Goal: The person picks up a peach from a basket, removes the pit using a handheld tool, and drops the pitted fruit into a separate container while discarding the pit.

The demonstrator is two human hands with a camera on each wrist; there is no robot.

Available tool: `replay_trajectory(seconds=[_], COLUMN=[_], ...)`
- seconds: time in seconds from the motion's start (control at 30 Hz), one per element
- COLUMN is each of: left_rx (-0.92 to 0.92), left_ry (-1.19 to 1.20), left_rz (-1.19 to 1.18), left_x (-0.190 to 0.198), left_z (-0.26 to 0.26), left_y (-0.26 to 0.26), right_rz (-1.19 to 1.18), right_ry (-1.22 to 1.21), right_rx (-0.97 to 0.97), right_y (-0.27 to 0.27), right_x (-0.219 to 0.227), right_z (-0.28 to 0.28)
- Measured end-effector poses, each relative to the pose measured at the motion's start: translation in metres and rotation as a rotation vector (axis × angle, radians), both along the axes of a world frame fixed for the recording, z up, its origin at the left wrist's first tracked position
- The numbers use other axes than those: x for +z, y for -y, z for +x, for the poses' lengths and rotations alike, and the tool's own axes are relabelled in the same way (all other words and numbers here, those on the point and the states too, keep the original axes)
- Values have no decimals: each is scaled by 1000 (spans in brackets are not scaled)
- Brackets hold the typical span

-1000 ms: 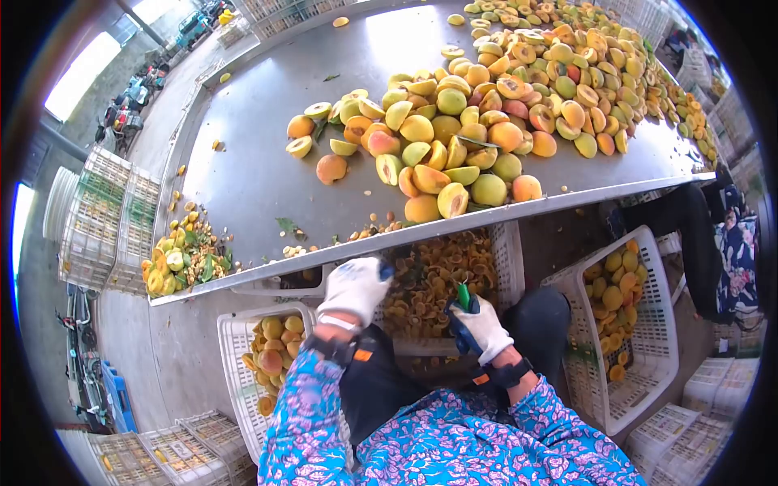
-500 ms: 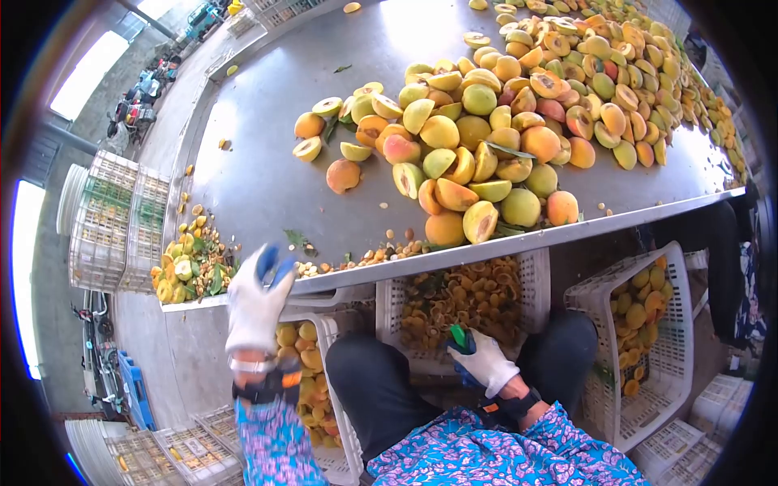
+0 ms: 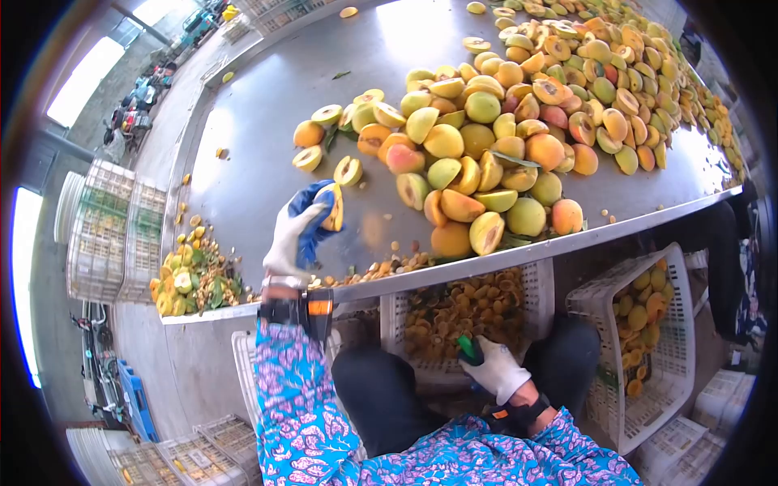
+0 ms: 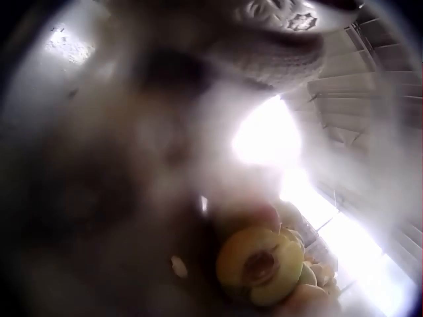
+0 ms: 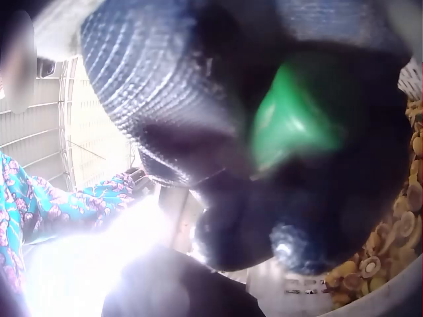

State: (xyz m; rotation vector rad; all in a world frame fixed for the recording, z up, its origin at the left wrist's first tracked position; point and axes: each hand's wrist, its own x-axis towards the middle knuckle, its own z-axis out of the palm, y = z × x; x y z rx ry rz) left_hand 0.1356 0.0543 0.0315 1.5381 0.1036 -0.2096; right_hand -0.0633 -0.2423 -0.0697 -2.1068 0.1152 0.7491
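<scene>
Over the metal table (image 3: 259, 130), my gloved left hand (image 3: 301, 235) pinches a cut fruit piece (image 3: 337, 207) between blue-coated fingers. Just beyond it lies a fruit half (image 3: 348, 171), cut face up. The left wrist view is mostly blurred, with a halved fruit (image 4: 259, 265) showing its stone at the bottom. Low in front of the body, my right hand (image 3: 496, 371) grips a green object (image 3: 468, 348) near the crate of fruit pieces (image 3: 386, 324). Its dark fingers are curled round that green object (image 5: 294, 125) in the right wrist view; most of the object is hidden.
A large pile of fruit (image 3: 486, 138) covers the table's middle and right. Scraps and leaves (image 3: 198, 271) lie at its left corner. The raised metal edge (image 3: 519, 249) runs between the hands. Another fruit crate (image 3: 685, 340) stands at the right, and stacked crates (image 3: 101, 231) at the left.
My left hand has swung from near the crates, out left, then up over the table, and now holds fruit. The reddish fruit there has given way to a cut half. The right hand stays low.
</scene>
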Motion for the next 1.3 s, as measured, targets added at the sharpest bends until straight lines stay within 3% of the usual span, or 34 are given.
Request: replay_trajectory(seconds=[0.1,0.3,0.37,0.43,0.7,0.93,1.07,1.27,1.3], left_rx=[14,266,299,284,263,351,286,257,238], left_ry=[-45,-164,-200,-146,-99,-128,19,-51,-33], left_rz=[-818,-1047,-1106,-1097,-1052,-883,-629,-551,-503], left_x=[0,-14,-12,-20,-31,-15,-29,-28,-27], left_z=[-67,-152,-167,-174,-194,-203,-200,-188,-188], left_y=[3,44,57,62,62,73,70,74,74], right_rz=[-21,306,261,236,130,99,80,250,394], right_ry=[193,281,455,303,360,319,270,309,158], right_rx=[-85,-94,8,105,165,185,188,171,181], right_y=[-5,-42,-60,-74,-93,-98,-101,-93,-88], right_x=[-3,79,92,106,104,85,85,67,65], right_z=[-3,6,-1,-5,-18,-21,-22,-19,-16])
